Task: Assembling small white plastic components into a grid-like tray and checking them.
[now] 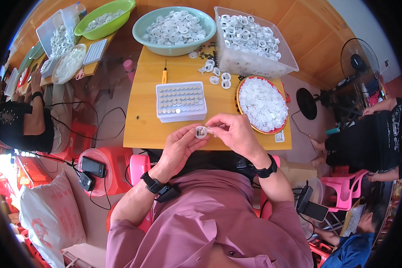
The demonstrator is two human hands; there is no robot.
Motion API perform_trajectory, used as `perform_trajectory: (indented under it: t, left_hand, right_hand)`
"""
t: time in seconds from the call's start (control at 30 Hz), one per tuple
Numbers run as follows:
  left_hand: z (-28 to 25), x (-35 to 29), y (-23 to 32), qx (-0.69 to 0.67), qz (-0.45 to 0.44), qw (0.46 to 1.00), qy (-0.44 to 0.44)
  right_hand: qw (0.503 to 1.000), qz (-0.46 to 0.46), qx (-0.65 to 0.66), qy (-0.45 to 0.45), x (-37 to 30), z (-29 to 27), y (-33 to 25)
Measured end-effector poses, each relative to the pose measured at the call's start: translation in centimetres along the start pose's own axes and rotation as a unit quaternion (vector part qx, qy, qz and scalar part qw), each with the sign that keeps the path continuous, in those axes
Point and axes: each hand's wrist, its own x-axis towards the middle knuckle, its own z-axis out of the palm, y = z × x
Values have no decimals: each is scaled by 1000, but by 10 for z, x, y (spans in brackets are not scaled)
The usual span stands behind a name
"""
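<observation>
In front of the table's near edge, my left hand (pixel 179 145) pinches a small round white plastic housing (pixel 201 132). Bits of metal show inside its open face. The fingers of my right hand (pixel 235 133) are closed at the housing's right side; a small pale bit shows at their tips, too small to name. Just beyond both hands stands a white tray (pixel 179 118) of coin cells in rows. To the right, a red-rimmed round basket (pixel 238 96) holds a heap of small translucent white pieces.
A yellow-handled screwdriver (pixel 165 76) lies behind the tray. Farther back are a blue-green basin (pixel 140 40) of white discs and a clear bin (pixel 254 67) of round housings. Loose housings (pixel 226 80) and small black parts lie between. People sit at both sides; a fan (pixel 308 103) stands right.
</observation>
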Motion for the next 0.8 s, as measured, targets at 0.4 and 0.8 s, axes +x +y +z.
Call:
perform_trajectory:
  t: [0.4,0.8]
  left_hand:
    - [-1,1,-1,-7,6,1000,-7]
    - [1,2,-4,113,61,991,29]
  right_hand:
    - [997,-62,-53,13,3,18,11]
    - [982,-147,-108,57,1,27,21]
